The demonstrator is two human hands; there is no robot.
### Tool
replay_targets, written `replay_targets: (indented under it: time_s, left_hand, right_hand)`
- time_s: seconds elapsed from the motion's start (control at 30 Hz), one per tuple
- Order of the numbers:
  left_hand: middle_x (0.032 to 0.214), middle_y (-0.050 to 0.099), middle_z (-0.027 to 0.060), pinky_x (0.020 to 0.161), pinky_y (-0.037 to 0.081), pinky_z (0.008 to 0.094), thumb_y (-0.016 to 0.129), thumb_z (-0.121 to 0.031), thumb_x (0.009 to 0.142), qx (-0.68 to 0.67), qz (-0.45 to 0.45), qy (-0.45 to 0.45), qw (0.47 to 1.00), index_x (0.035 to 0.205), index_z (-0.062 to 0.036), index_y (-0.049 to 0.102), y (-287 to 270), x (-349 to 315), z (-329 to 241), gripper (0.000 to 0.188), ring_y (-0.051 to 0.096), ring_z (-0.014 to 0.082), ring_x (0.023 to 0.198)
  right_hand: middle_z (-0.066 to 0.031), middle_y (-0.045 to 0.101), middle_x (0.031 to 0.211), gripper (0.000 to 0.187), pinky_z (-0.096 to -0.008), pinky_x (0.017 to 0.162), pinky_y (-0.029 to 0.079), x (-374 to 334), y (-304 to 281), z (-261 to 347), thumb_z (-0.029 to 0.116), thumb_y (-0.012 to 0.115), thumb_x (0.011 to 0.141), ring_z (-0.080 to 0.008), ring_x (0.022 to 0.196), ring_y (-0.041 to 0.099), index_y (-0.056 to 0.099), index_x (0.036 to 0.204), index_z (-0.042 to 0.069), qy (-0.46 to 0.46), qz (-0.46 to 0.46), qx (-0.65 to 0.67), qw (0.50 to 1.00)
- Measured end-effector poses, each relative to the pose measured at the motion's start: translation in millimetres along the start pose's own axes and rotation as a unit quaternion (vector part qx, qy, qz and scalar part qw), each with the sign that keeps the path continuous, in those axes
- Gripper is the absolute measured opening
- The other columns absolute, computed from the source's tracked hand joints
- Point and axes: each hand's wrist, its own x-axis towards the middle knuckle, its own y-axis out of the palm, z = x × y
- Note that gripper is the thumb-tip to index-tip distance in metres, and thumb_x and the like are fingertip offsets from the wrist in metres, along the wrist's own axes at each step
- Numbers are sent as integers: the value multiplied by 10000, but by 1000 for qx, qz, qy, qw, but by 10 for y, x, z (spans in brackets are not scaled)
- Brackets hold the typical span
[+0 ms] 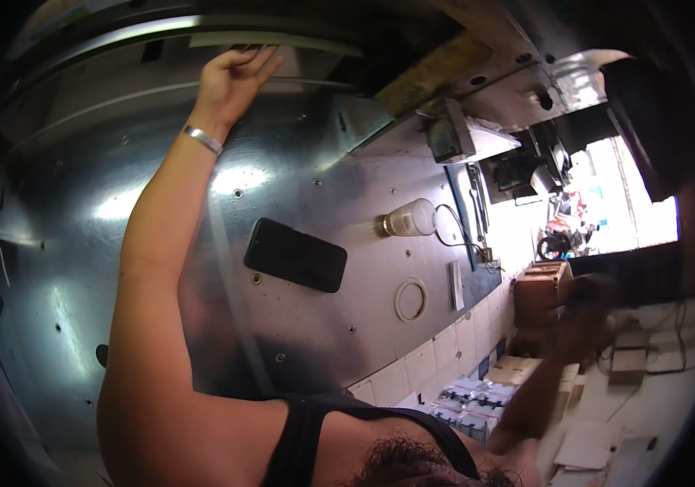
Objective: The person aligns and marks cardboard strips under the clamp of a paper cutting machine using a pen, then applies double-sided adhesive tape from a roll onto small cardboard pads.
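My left arm stretches over a metal machine table with small round holes in it. At the far edge, my left hand has its fingers stretched and apart. The fingertips meet or come very close to a long pale strip under the dark machine body; whether they touch it I cannot tell. A metal bracelet circles that wrist. Off to the right, my right hand is dark and smeared by motion, away from the table, and its fingers cannot be made out.
On the table lie a black phone, a clear cup on its side and a tape ring. Tools line its right edge. Beyond stand wrapped stacks, cardboard boxes and a motorcycle by the bright doorway.
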Motion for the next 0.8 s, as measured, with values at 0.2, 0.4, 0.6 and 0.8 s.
replay_targets:
  time_s: [0.2,0.4,0.6,0.8]
  left_hand:
    - [1284,575,199,1218,334,595,515,22,886,-9,-33,2,999,878,29,606,-158,-205,-146,92,403,407,1433]
    - [1410,455,227,1184,398,545,489,39,872,-4,-13,-17,1000,1229,126,487,-97,-220,-148,368,379,396,1438]
    - [1420,408,257,1185,395,553,480,30,888,5,25,-8,1000,1222,149,455,-142,-153,-158,356,329,410,1470]
    - [1449,367,272,1195,384,554,487,32,882,19,20,-2,1000,1225,178,404,-129,-150,-154,382,317,417,1475]
  right_hand:
    - [-173,710,849,130,-384,655,540,-517,2175,1267,102,699,922,-354,737,715,661,1034,48,-56,270,-3,961]
    - [-191,719,951,345,-477,771,535,-191,2819,1492,280,678,955,-368,899,713,653,1227,69,-106,337,-181,918]
    - [-215,717,971,643,-480,845,517,-112,2931,1318,137,586,964,-406,920,667,360,1565,96,-120,363,-265,885]
    - [-257,685,975,501,-440,793,526,51,2911,1479,56,555,946,-389,846,665,544,1446,38,-42,323,-77,943]
